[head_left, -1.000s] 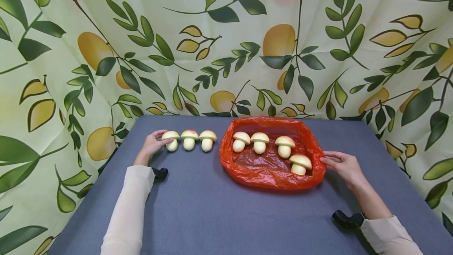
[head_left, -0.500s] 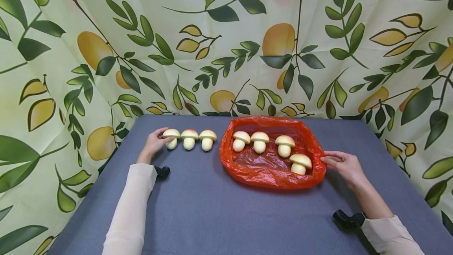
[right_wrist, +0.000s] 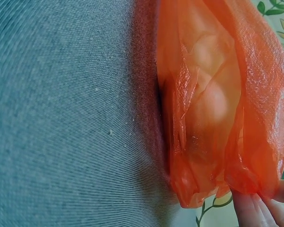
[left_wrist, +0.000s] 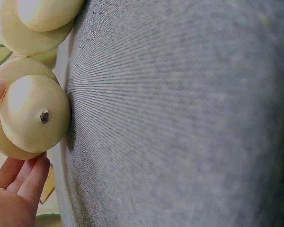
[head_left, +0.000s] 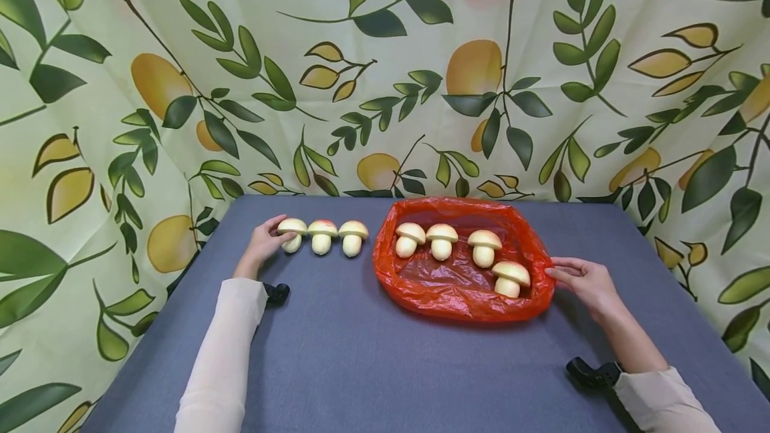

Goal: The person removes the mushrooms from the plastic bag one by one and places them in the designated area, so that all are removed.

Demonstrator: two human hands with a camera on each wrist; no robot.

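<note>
At the left of the table stands a row of three toy mushrooms with pale stems and yellowish caps. My left hand [head_left: 263, 244] pinches the leftmost mushroom [head_left: 294, 226] between thumb and fingers; in the left wrist view its rounded stem end [left_wrist: 31, 106] faces the camera. Beside it are the middle mushroom [head_left: 321, 240] and the right one [head_left: 352, 239]. A red plastic bag [head_left: 463, 307] lies wide-mouthed with several mushrooms inside, among them one near its right front [head_left: 511, 274]. My right hand [head_left: 588, 286] pinches the bag's right rim, seen closely in the right wrist view.
A grey-blue cloth covers the table [head_left: 385, 379]. Behind and at both sides hangs a leaf-and-fruit patterned curtain [head_left: 385, 59]. Dark wrist-worn devices show at the left wrist [head_left: 277, 294] and the right wrist [head_left: 592, 374].
The left hand and the leftmost mushroom have shifted very slightly away and to the right, closer to the middle mushroom. The right hand and bag look nearly the same.
</note>
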